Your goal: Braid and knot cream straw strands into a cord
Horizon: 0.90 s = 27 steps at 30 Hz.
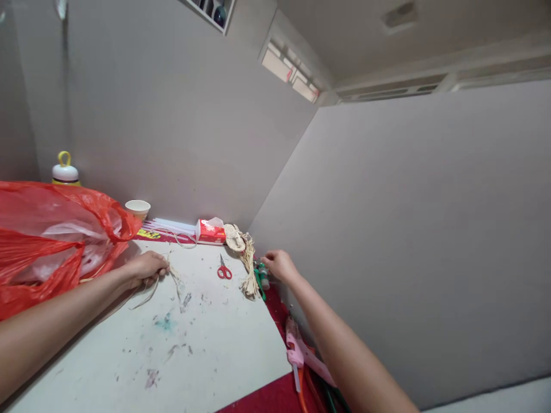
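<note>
My left hand (147,267) rests on the white stained board (202,338), its fingers closed around thin pale straw strips (174,282) that trail off to the right. My right hand (279,265) reaches to the board's far right edge by the wall, fingers curled at a small green-and-white object (262,276), but what it holds, if anything, I cannot make out. Between the hands lie red-handled scissors (224,271). A bundle of pale straw (248,269) lies just left of my right hand.
A red plastic bag (51,241) bulges at the left. Along the back wall stand a paper cup (138,207), a red tissue pack (210,231), white sticks (167,226) and a yellow-capped bottle (65,171). A pink glue gun (301,355) lies by the right wall.
</note>
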Motion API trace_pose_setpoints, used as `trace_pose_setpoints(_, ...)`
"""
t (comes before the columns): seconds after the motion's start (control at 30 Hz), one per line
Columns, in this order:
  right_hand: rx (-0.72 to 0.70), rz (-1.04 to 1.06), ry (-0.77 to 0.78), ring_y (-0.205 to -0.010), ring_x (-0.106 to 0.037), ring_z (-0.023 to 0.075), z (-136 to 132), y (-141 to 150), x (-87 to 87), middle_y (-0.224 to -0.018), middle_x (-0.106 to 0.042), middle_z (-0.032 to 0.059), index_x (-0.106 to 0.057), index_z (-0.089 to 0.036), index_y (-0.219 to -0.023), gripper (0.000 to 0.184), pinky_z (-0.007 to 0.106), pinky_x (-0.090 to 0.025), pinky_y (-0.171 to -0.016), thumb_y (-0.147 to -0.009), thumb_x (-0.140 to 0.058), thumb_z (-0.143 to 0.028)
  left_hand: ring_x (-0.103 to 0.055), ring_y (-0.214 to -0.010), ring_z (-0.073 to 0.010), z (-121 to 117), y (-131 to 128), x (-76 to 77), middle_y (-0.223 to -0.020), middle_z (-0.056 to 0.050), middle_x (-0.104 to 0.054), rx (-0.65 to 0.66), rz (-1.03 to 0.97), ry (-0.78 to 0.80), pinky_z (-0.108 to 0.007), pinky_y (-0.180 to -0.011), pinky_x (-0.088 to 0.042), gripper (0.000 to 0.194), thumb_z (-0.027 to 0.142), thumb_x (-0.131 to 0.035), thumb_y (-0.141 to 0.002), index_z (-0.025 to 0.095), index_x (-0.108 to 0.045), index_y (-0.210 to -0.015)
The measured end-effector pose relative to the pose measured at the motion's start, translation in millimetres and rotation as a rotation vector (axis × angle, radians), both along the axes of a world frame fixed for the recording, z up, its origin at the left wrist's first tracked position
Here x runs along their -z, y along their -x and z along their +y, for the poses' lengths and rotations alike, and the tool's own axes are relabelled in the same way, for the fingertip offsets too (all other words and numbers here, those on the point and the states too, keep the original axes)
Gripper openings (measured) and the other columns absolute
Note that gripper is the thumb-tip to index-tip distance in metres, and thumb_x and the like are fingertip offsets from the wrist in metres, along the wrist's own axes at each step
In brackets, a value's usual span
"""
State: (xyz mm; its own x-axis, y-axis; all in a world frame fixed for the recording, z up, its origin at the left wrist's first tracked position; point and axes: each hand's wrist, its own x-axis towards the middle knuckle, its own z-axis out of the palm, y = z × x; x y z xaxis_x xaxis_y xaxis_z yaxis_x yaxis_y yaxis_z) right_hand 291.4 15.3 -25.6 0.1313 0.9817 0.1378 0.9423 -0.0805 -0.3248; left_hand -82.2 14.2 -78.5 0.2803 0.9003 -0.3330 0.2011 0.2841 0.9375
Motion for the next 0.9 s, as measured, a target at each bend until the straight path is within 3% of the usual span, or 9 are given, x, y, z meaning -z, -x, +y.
trace_pose_setpoints(0.13, 0.074, 0.017, 0.032, -0.053, -0.055, 0.0167, 21.7, 16.1, 10.8, -0.046, -0.055, 0.006, -0.056, -0.016, -0.051, 0.025, 0.026, -0.035, -0.051, -0.071, -0.059, -0.031, -0.024, -0.036, -0.0032, -2.1, -0.2, -1.0, -0.049, 0.005, -0.044, 0.005, -0.004, 0.007, -0.02, -0.037, -0.014, 0.028, 0.04, -0.064, -0.06, 0.015, -0.051, -0.062)
trace_pose_setpoints(0.23, 0.11, 0.073, 0.048, -0.056, -0.058, 0.0199, 29.9, 24.2, 18.9, -0.042, -0.053, 0.0059, -0.051, -0.019, -0.045, 0.02, 0.027, -0.035, -0.052, -0.058, -0.065, -0.016, -0.024, -0.036, -0.0033, -1.5, 0.1, 0.3, -0.049, 0.005, -0.044, 0.012, -0.008, 0.003, -0.021, -0.037, -0.013, 0.029, 0.041, -0.064, -0.06, 0.015, -0.05, -0.061)
trace_pose_setpoints(0.33, 0.147, 0.192, 0.04, -0.054, -0.058, 0.0199, 29.9, 19.1, 17.1, -0.04, -0.051, 0.0053, -0.047, -0.02, -0.043, 0.022, 0.027, -0.036, -0.05, -0.055, -0.061, -0.008, -0.025, -0.035, -0.0035, 0.7, 0.7, 3.3, -0.05, 0.005, -0.044, 0.012, 0.003, -0.004, -0.021, -0.037, -0.013, 0.029, 0.041, -0.063, -0.061, 0.015, -0.051, -0.063)
trace_pose_setpoints(0.47, 0.223, 0.437, -0.046, -0.043, -0.052, 0.0145, 18.5, 2.8, 3.1, -0.046, -0.055, 0.0044, -0.046, -0.02, -0.052, 0.017, 0.024, -0.038, -0.042, -0.068, -0.053, -0.017, -0.025, -0.035, -0.0036, 4.4, 1.4, 7.5, -0.051, 0.005, -0.044, 0.022, 0.016, 0.006, -0.021, -0.037, -0.012, 0.028, 0.041, -0.062, -0.063, 0.015, -0.052, -0.065)
trace_pose_setpoints(0.63, 0.242, 0.728, -0.203, -0.06, -0.061, 0.0135, -6.7, 2.5, 3.4, -0.07, -0.064, 0.0066, -0.043, -0.021, -0.066, 0.018, 0.021, -0.048, -0.049, -0.081, -0.046, -0.031, -0.025, -0.035, -0.0036, 4.9, 1.3, 7.5, -0.051, 0.006, -0.043, 0.033, 0.003, 0.009, -0.021, -0.037, -0.012, 0.026, 0.039, -0.061, -0.064, 0.015, -0.051, -0.065)
trace_pose_setpoints(0.77, 0.199, 0.839, -0.105, -0.064, -0.064, 0.0148, -23.9, 15.0, 21.5, -0.07, -0.066, 0.0072, -0.05, -0.019, -0.069, 0.014, 0.022, -0.052, -0.054, -0.075, -0.056, -0.03, -0.025, -0.036, -0.0034, 2.6, 0.2, 3.7, -0.05, 0.006, -0.043, 0.02, 0.005, 0.017, -0.02, -0.037, -0.013, 0.026, 0.039, -0.062, -0.064, 0.015, -0.05, -0.065)
trace_pose_setpoints(0.9, 0.186, 0.808, -0.006, -0.052, -0.062, 0.0146, -31.7, 15.2, 30.2, -0.06, -0.064, 0.0059, -0.056, -0.016, -0.067, 0.015, 0.023, -0.049, -0.045, -0.07, -0.061, -0.03, -0.025, -0.036, -0.0033, 1.2, -0.7, 1.3, -0.05, 0.005, -0.043, 0.014, -0.003, 0.008, -0.02, -0.036, -0.014, 0.024, 0.036, -0.061, -0.064, 0.015, -0.05, -0.064)
